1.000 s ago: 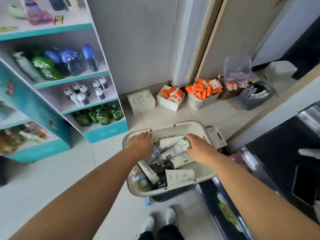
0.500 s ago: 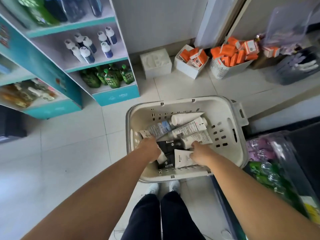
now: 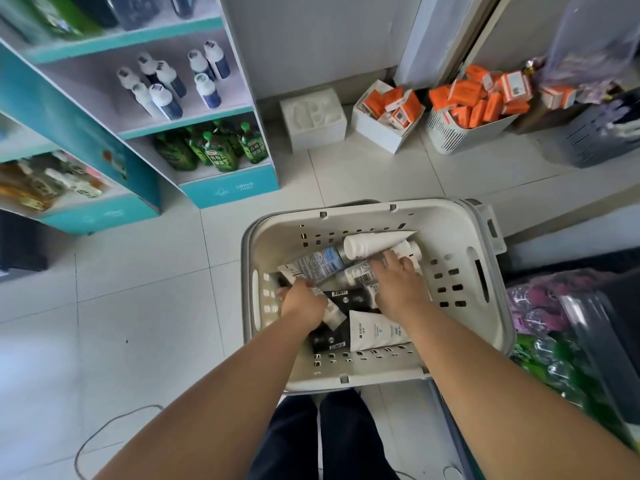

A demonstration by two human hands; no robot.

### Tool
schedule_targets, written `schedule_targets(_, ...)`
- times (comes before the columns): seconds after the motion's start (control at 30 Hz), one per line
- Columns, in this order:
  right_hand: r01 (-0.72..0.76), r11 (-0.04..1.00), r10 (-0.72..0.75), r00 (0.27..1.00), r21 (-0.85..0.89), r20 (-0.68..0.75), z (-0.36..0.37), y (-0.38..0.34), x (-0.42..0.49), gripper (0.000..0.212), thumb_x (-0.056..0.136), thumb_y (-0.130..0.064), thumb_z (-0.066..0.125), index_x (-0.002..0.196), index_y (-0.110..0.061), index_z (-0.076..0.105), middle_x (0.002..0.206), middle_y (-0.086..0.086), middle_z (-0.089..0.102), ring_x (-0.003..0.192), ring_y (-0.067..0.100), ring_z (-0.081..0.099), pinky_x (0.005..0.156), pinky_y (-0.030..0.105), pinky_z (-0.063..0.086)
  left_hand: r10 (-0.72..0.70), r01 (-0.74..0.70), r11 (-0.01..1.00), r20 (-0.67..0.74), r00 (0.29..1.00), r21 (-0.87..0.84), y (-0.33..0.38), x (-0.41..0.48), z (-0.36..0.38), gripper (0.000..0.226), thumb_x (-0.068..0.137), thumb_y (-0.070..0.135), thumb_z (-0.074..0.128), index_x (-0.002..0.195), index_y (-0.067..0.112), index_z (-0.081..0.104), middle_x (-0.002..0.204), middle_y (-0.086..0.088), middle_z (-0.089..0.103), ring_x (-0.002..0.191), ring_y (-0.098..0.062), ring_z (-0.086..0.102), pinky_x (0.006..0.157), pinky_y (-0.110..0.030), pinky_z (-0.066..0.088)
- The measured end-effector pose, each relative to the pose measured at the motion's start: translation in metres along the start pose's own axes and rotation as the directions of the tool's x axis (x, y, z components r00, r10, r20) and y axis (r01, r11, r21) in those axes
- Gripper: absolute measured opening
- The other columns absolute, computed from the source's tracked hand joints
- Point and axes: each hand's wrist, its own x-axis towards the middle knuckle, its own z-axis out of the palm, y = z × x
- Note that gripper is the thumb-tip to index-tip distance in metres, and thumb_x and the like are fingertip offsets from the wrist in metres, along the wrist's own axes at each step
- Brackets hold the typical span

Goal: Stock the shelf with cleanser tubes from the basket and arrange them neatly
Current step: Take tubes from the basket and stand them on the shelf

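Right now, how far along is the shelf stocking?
Done: nothing visible; the shelf clearly shows only bottles and pouches. In hand: the left hand grips a small white tube in the basket, and the right hand lies open on the pile of tubes. Left: carry every tube over, then arrange them.

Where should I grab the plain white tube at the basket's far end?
Pinch the white tube across its round body near the cap, coming straight down: it lies flat and topmost, and its tail end thins to a flat crimp.
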Motion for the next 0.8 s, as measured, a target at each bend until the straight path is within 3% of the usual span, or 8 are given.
schedule_targets(0.1, -0.03, 0.985, 0.033, 0.999, -0.172, 0.011, 0.004, -0.004, 0.007, 0.091, 0.074, -0.004, 0.067, 0.149, -0.029, 0.022, 0.155, 0.001, 0.015, 0.146, 0.032, 0.007, 0.115, 0.06, 0.012, 0.051, -0.054, 0.997, -0.059, 0.997, -0.051, -0.002, 0.005, 0.002, 0.045, 0.09, 0.015, 0.059, 0.133, 0.021, 0.048, 0.133, -0.007, 0.045, 0.088, -0.016, 0.051, 0.073, -0.027, 0.045)
schedule_targets(0.17, -0.034, 0.954, 0.033, 0.999, -0.297, -0.008, 0.007, -0.003, 0.008, 0.084, 0.077, -0.008, 0.068, 0.147, -0.025, 0.025, 0.153, 0.004, 0.02, 0.146, 0.031, 0.006, 0.116, 0.062, 0.005, 0.053, -0.059, 0.994, -0.069, 0.996, -0.087, -0.005, 0.009, 0.003, 0.043, 0.089, 0.013, 0.063, 0.128, 0.021, 0.049, 0.13, -0.008, 0.044, 0.088, -0.017, 0.05, 0.073, -0.027, 0.043)
schedule_targets(0.3, -0.079, 0.955, 0.076, 0.997, -0.287, -0.022, 0.008, 0.008, 0.006, 0.065, 0.078, -0.01, 0.066, 0.136, -0.018, 0.037, 0.138, 0.007, 0.041, 0.133, 0.03, 0.036, 0.112, 0.055, 0.025, 0.065, -0.085, 0.974, -0.102, 0.993, -0.208, -0.006, 0.009, 0.002, 0.045, 0.082, 0.005, 0.07, 0.112, 0.025, 0.043, 0.121, -0.005, 0.05, 0.099, -0.022, 0.057, 0.077, -0.032, 0.051)
schedule_targets(0.4, -0.052, 0.975, 0.059, 0.998, -0.216, 0.026, 0.001, 0.016, 0.002, 0.049, 0.082, -0.025, 0.067, 0.125, -0.018, 0.046, 0.123, 0.005, 0.054, 0.11, 0.026, 0.054, 0.083, 0.036, 0.043, 0.076, -0.1, 0.949, -0.09, 0.993, -0.298, -0.003, 0.007, -0.001, 0.063, 0.078, -0.006, 0.07, 0.115, 0.024, 0.03, 0.101, 0.004, 0.054, 0.102, -0.023, 0.06, 0.082, -0.037, 0.055)
schedule_targets(0.5, -0.09, 0.996, 0.089, 0.992, 0.012, 0.089, -0.008, 0.028, -0.006, 0.04, 0.086, -0.029, 0.063, 0.121, -0.018, 0.047, 0.109, 0.005, 0.058, 0.091, 0.023, 0.057, 0.072, 0.033, 0.049, 0.048, -0.05, 0.941, -0.014, 0.999, -0.336, -0.002, 0.006, -0.006, 0.075, 0.076, -0.01, 0.068, 0.134, 0.02, 0.03, 0.106, 0.001, 0.062, 0.101, -0.025, 0.062, 0.077, -0.034, 0.052)
schedule_targets(0.57, -0.133, 0.964, 0.111, 0.988, 0.229, 0.109, -0.018, 0.033, -0.011, 0.036, 0.085, -0.023, 0.067, 0.118, -0.02, 0.053, 0.108, 0.003, 0.062, 0.084, 0.019, 0.059, 0.073, 0.033, 0.052, 0.074, -0.052, 0.963, 0.073, 0.995, -0.265, -0.001, 0.007, -0.008, 0.067, 0.076, -0.005, 0.071, 0.134, 0.013, 0.043, 0.117, -0.006, 0.065, 0.105, -0.026, 0.063, 0.083, -0.035, 0.052)
schedule_targets(0.67, -0.151, 0.826, 0.12, 0.988, 0.543, 0.093, -0.035, 0.033, -0.022, 0.032, 0.084, -0.019, 0.072, 0.115, -0.02, 0.066, 0.106, -0.003, 0.068, 0.085, 0.011, 0.062, 0.068, 0.024, 0.049, 0.093, -0.047, 0.971, 0.189, 0.978, -0.234, -0.001, 0.004, -0.011, 0.055, 0.077, 0.007, 0.076, 0.128, 0.009, 0.054, 0.117, -0.007, 0.067, 0.103, -0.023, 0.065, 0.093, -0.039, 0.052)
schedule_targets(0.8, -0.141, 0.571, 0.184, 0.982, 0.809, 0.041, -0.058, 0.026, -0.04, 0.027, 0.08, -0.02, 0.078, 0.105, -0.025, 0.069, 0.097, -0.01, 0.071, 0.087, 0.006, 0.068, 0.072, 0.023, 0.055, 0.189, -0.086, 0.94, 0.295, 0.937, -0.329, 0.01, -0.01, -0.021, 0.056, 0.071, 0.033, 0.083, 0.119, 0.014, 0.062, 0.11, 0.001, 0.07, 0.1, -0.017, 0.066, 0.086, -0.03, 0.052)
